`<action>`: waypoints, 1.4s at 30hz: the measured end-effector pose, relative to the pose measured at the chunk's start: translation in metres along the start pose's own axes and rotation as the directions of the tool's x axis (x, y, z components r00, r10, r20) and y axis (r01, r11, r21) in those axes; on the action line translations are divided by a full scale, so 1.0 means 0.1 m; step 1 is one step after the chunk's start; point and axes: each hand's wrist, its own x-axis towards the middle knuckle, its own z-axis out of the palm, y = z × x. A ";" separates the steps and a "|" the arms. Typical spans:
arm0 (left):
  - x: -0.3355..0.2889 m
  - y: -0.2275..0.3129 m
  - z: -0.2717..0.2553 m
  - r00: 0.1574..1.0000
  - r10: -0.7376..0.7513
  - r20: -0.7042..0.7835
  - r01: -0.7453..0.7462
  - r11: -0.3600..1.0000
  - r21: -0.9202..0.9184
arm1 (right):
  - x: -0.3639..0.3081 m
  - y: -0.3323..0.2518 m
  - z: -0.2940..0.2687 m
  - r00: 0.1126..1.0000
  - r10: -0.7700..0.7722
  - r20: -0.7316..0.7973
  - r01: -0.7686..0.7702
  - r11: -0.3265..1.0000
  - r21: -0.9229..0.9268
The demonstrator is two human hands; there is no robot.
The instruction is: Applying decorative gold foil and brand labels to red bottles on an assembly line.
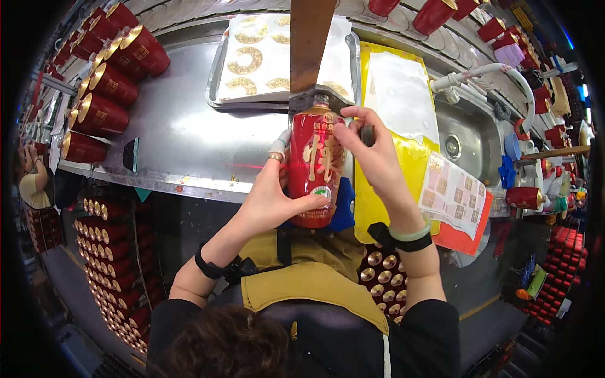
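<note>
Left hand fingers clasp the red bottle; right hand fingers grip its shoulder.

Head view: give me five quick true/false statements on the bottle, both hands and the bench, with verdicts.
1. The left hand grips the red bottle around its body. True.
2. The right hand rests flat on the bench. False: its fingers are at the bottle's upper part, near the neck.
3. The bottle lies on its side. False: it is held roughly upright, cap end away from the person.
4. The tray behind the bottle holds sheets with gold ring-shaped labels. True.
5. The red cans at the bench's left are stacked in the sink. False: they lie in a row on the steel bench; the sink is on the right.
</note>
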 end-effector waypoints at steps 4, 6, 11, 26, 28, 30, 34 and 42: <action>-0.01 -0.05 -0.02 0.993 0.072 0.092 -0.060 0.991 -0.123 | -0.08 0.09 0.12 0.997 0.071 -0.041 -0.065 0.988 0.144; -0.02 -0.07 -0.03 0.992 0.065 0.108 -0.051 0.990 -0.132 | -0.11 0.06 0.15 0.995 0.077 -0.059 -0.068 0.987 0.146; -0.03 -0.03 0.02 0.996 -0.006 0.093 0.015 0.995 -0.095 | -0.08 0.09 0.21 0.986 0.104 -0.126 -0.081 0.981 0.177; -0.04 -0.13 0.11 0.997 0.071 0.014 -0.068 0.990 -0.122 | -0.15 0.08 0.25 0.987 0.068 -0.145 -0.039 0.980 0.194; -0.01 -0.12 0.09 0.996 0.088 0.020 -0.083 0.981 -0.176 | -0.12 0.06 0.21 0.987 0.073 -0.143 -0.049 0.985 0.164; -0.01 -0.04 0.07 0.995 0.087 0.051 -0.063 0.931 -0.360 | -0.11 0.05 0.20 0.988 0.067 -0.142 -0.046 0.987 0.152; -0.01 -0.08 0.01 0.997 0.076 -0.019 -0.076 0.894 -0.442 | -0.10 0.02 0.15 0.993 0.077 -0.093 -0.062 0.986 0.154; -0.11 -0.08 0.16 0.996 0.075 -0.050 -0.081 0.987 -0.136 | -0.08 0.12 0.16 0.993 0.020 -0.115 -0.009 0.996 0.090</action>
